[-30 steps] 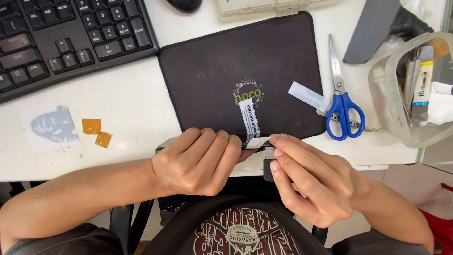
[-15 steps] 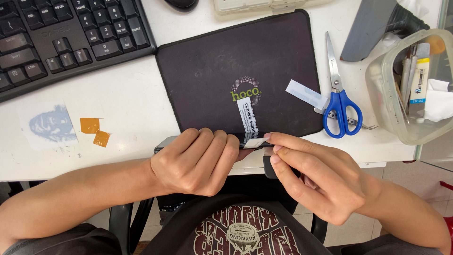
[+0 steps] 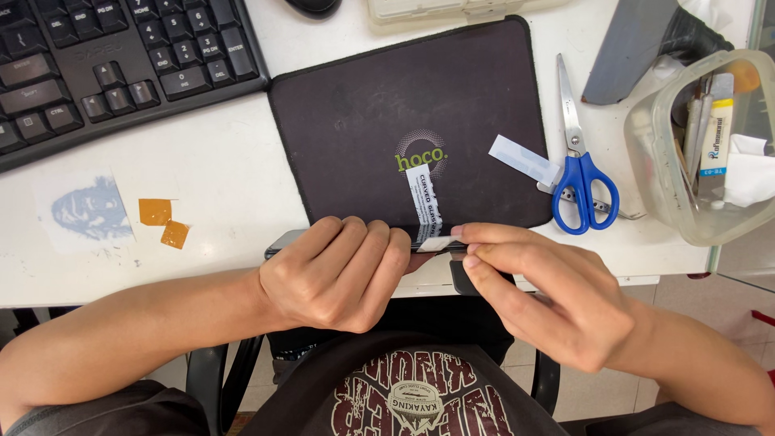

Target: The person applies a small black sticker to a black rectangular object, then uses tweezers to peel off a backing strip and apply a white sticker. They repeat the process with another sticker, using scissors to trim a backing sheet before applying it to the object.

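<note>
My left hand [image 3: 339,270] is curled over a dark phone [image 3: 280,241] at the near edge of the desk and grips it; only the phone's left corner and a piece on the right show. My right hand [image 3: 541,299] pinches the near end of a white label strip [image 3: 425,202] between thumb and fingertips, just right of my left hand. The strip runs away from me over the black mouse pad [image 3: 387,89]. The phone's face is hidden under my hands.
Blue-handled scissors [image 3: 583,182] and a second white strip [image 3: 525,159] lie at the pad's right edge. A clear plastic tub [image 3: 654,153] of tools stands far right. A black keyboard [image 3: 97,56] sits back left, with two orange tape pieces [image 3: 161,222] on the white desk [image 3: 218,178].
My right fingertips have crept slightly left along the strip's end. My left hand has stayed on the phone.
</note>
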